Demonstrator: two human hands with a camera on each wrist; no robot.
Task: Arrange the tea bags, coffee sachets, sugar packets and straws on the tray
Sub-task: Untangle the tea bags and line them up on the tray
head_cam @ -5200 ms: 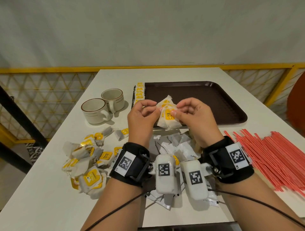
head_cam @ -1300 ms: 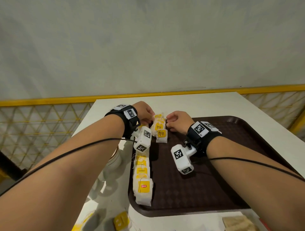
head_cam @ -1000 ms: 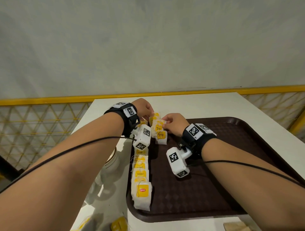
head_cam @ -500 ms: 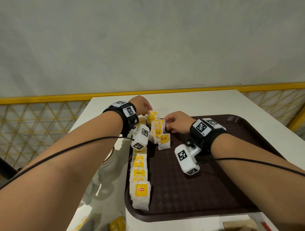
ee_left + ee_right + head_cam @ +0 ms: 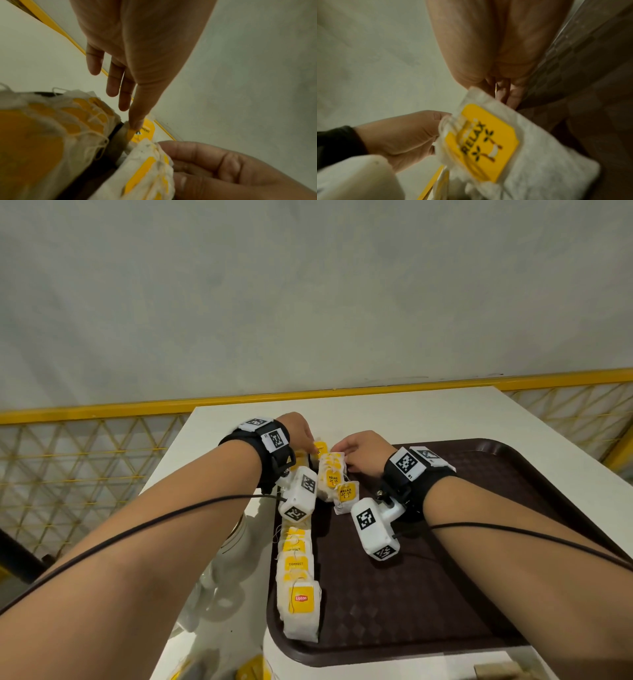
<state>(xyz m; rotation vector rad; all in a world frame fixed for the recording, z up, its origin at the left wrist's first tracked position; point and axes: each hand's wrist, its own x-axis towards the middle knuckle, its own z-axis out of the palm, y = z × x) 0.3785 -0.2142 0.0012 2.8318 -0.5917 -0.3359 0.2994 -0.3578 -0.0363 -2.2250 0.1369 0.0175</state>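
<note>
Head view, frame centre: left hand (image 5: 297, 429) fingertip steadying, right hand (image 5: 363, 451) pinching white yellow-tagged paper tea bags (image 5: 332, 477), squaring second row on brown plastic tray (image 5: 445, 594).

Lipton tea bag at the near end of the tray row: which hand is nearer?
Left, marginally. The left hand is at the row's far end, in line with the Lipton tea bag. The right hand is equally far up the tray and further to the right.

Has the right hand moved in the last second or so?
Yes. The right hand has edged toward the tray's far rim, beside the tea bags.
</note>
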